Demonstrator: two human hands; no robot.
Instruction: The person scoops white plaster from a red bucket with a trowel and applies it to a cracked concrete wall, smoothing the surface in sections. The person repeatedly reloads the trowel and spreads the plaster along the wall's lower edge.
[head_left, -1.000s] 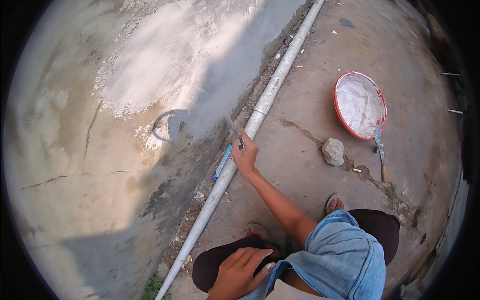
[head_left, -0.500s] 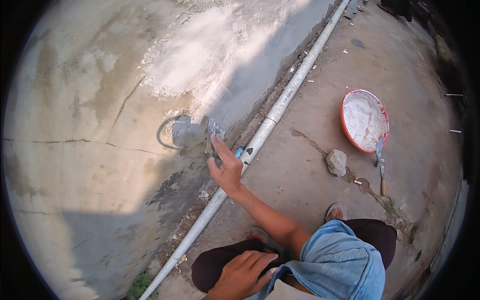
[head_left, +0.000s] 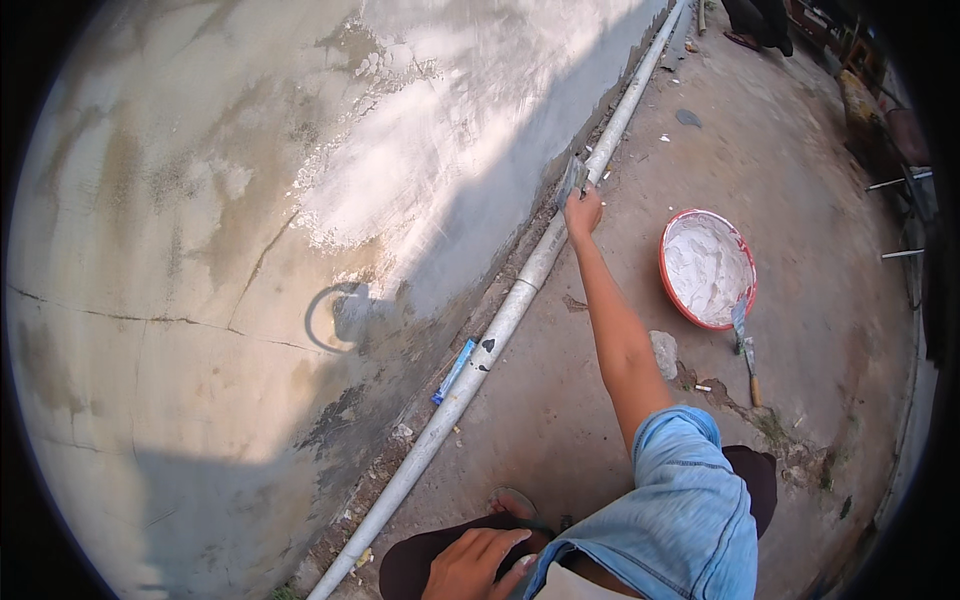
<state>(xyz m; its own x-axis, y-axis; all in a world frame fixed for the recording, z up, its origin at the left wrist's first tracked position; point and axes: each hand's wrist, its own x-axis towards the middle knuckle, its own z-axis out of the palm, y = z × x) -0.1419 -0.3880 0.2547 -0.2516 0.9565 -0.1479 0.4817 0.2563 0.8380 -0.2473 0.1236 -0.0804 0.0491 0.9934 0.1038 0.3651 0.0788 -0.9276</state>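
Observation:
My right arm reaches forward past the white pipe (head_left: 445, 425). My right hand (head_left: 583, 210) is closed around a flat grey scraper (head_left: 572, 178), whose blade is beside the foot of the wall (head_left: 200, 300). The grip itself is mostly hidden by my fingers. At the lower edge, my left hand (head_left: 475, 566) lies open over my bent knee, holding nothing. A smoothed, paler patch of plaster (head_left: 385, 180) spreads across the wall, partly in shadow.
An orange-red basin (head_left: 707, 262) of white paste stands on the ground at right, with a wooden-handled trowel (head_left: 752, 372) by its rim. A stone (head_left: 664, 353) lies near it. A blue packet (head_left: 455, 371) rests against the pipe. Another person's foot (head_left: 742, 40) shows far off.
My right hand has left the wall patch and moved far forward and right along the pipe with the scraper. The view has shifted slightly. My left hand stays on the knee.

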